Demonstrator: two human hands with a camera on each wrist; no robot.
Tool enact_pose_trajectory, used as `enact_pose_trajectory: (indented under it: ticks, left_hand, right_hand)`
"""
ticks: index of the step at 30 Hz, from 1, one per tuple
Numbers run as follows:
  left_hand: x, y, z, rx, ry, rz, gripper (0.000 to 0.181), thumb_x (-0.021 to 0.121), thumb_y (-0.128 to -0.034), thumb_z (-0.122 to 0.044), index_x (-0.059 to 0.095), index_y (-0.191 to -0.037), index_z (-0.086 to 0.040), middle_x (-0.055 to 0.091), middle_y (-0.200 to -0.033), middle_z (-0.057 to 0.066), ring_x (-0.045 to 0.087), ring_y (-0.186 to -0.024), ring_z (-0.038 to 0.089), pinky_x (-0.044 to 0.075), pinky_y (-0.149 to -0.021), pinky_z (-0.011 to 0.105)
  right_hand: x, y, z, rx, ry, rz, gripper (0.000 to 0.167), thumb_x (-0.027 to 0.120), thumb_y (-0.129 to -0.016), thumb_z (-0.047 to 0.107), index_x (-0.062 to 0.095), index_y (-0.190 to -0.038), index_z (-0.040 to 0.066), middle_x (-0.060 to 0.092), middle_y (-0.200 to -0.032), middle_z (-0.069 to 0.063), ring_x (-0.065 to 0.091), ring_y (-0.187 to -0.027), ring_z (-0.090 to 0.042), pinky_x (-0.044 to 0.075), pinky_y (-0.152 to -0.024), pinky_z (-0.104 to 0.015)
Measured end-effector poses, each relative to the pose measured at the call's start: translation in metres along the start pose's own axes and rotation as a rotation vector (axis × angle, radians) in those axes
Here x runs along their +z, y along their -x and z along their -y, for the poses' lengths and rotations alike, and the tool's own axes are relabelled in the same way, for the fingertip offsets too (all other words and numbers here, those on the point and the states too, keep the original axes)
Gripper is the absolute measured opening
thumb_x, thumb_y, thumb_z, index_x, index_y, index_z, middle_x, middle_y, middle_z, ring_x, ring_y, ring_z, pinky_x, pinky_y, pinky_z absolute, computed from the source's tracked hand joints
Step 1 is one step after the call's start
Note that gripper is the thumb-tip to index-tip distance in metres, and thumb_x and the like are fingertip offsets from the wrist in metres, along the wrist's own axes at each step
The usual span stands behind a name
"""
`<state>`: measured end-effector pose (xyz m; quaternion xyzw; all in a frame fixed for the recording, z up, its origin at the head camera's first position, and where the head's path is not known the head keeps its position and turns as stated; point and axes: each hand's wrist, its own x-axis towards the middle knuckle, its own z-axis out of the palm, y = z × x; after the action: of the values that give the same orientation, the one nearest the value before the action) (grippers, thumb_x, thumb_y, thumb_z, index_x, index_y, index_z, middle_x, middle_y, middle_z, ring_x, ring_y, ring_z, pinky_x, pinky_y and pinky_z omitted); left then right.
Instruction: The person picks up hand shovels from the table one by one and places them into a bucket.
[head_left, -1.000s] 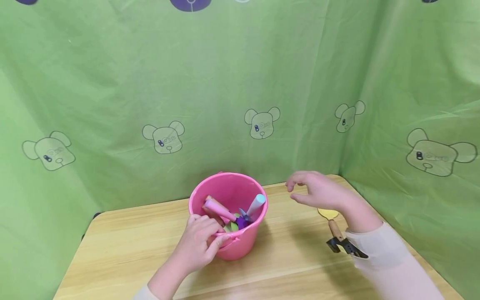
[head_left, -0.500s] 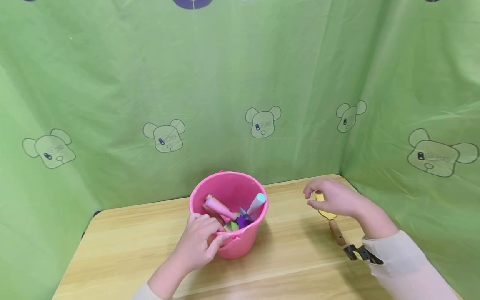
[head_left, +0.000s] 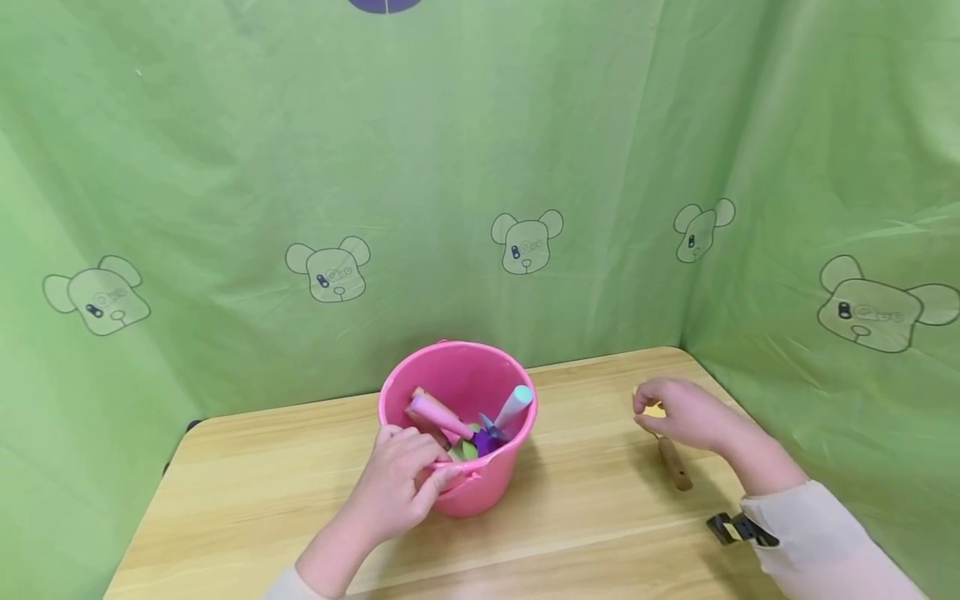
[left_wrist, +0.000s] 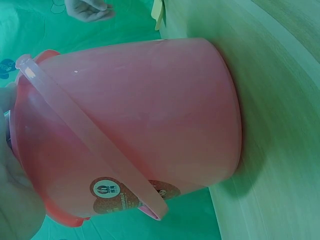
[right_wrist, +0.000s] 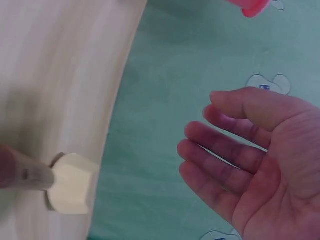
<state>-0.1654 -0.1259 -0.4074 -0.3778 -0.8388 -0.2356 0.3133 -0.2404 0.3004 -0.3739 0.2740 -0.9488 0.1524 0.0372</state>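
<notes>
My left hand (head_left: 397, 483) grips the near rim of a pink bucket (head_left: 491, 479), fingers over the edge and thumb outside. The bucket stands upright, its handle hanging down the side in the left wrist view. Inside lie a lilac handle (head_left: 437, 415), a pale blue handle (head_left: 514, 407), and purple and green pieces, partly hidden. At the right, my right hand (head_left: 693, 417) hovers above a small toy shovel with a wooden handle (head_left: 675, 467) and a yellow blade (right_wrist: 75, 185). In the right wrist view its fingers are loosely bent, apart from the shovel, holding nothing.
Everything stands on a light wooden table (head_left: 255, 492). Behind and on both sides hangs a green curtain (head_left: 420, 183) with printed bear heads. A black wrist-camera mount (head_left: 738, 529) sits under the right sleeve, close over the tabletop.
My right hand has moved right and down, away from the bucket and over the shovel, covering much of its yellow blade. The left hand stays on the bucket rim.
</notes>
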Motion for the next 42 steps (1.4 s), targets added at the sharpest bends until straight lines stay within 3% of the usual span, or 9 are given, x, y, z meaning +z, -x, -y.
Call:
enact_pose_trajectory:
  ticks: [12, 24, 31, 36, 42]
  left_hand:
    - [-0.001, 0.0, -0.001, -0.014, 0.013, 0.012, 0.032, 0.052, -0.102, -0.044, 0.064, -0.084, -0.021, 0.062, -0.081, -0.013, 0.055, -0.079, 0.008, 0.035, -0.079, 0.031]
    - [-0.001, 0.001, 0.0, -0.019, 0.013, 0.015, 0.033, 0.051, -0.1022, -0.046, 0.064, -0.085, -0.021, 0.062, -0.082, -0.013, 0.055, -0.08, 0.008, 0.035, -0.08, 0.03]
    - [0.001, 0.001, 0.0, -0.008, 0.009, 0.0, 0.025, 0.058, -0.0991, -0.04, 0.064, -0.085, -0.02, 0.063, -0.084, -0.013, 0.056, -0.082, 0.008, 0.036, -0.08, 0.032]
    - [0.0, 0.0, 0.001, -0.009, 0.011, 0.0, 0.028, 0.056, -0.1, -0.042, 0.064, -0.084, -0.02, 0.063, -0.084, -0.013, 0.057, -0.081, 0.008, 0.036, -0.08, 0.032]
    - [0.0, 0.0, 0.001, -0.003, -0.001, 0.006, 0.024, 0.058, -0.0984, -0.04, 0.064, -0.084, -0.021, 0.064, -0.084, -0.013, 0.057, -0.082, 0.008, 0.036, -0.081, 0.033]
  right_hand:
    - [0.023, 0.014, -0.016, 0.224, 0.021, 0.004, 0.017, 0.072, -0.085, 0.015, 0.058, -0.075, 0.012, 0.068, -0.083, -0.007, 0.064, -0.078, -0.029, 0.052, -0.077, -0.054]
    - [0.04, 0.021, -0.027, 0.364, -0.017, 0.082, 0.018, 0.07, -0.089, 0.018, 0.057, -0.08, 0.009, 0.056, -0.072, -0.001, 0.051, -0.067, -0.02, 0.045, -0.062, -0.039]
    - [0.044, 0.024, -0.029, 0.412, -0.015, 0.122, 0.021, 0.067, -0.091, 0.02, 0.058, -0.088, 0.001, 0.06, -0.074, -0.003, 0.058, -0.072, -0.024, 0.05, -0.069, -0.047]
    - [0.05, 0.026, -0.031, 0.455, -0.027, 0.151, 0.025, 0.063, -0.094, 0.02, 0.058, -0.095, -0.005, 0.06, -0.059, -0.002, 0.058, -0.067, -0.021, 0.051, -0.076, -0.051]
    - [0.06, 0.029, -0.033, 0.528, -0.042, 0.15, 0.02, 0.056, -0.094, 0.019, 0.053, -0.081, 0.003, 0.058, -0.052, -0.002, 0.052, -0.056, -0.02, 0.043, -0.059, -0.036]
